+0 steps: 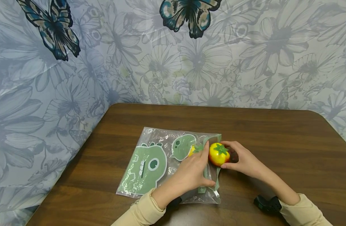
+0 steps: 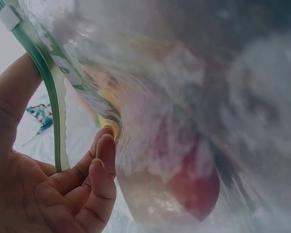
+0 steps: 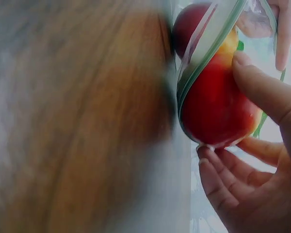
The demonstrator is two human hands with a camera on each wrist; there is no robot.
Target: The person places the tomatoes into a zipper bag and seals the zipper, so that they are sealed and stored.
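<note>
A clear slider zip bag printed with green cartoon dinosaurs lies on the table, its mouth with green strips facing right. My left hand holds the bag at its mouth, thumb and fingers apart; close up, the fingers curl at the plastic edge beside the green strip. Between the thumb and fingers of my right hand is a red-and-yellow toy fruit with a green star-shaped leaf top. It is at the bag's mouth, partly behind the green strip in the right wrist view. Another such fruit is inside the bag, half hidden.
The brown wooden table extends round the bag. Behind it hangs a pale flowered cloth with dark butterflies. Black straps are on both wrists.
</note>
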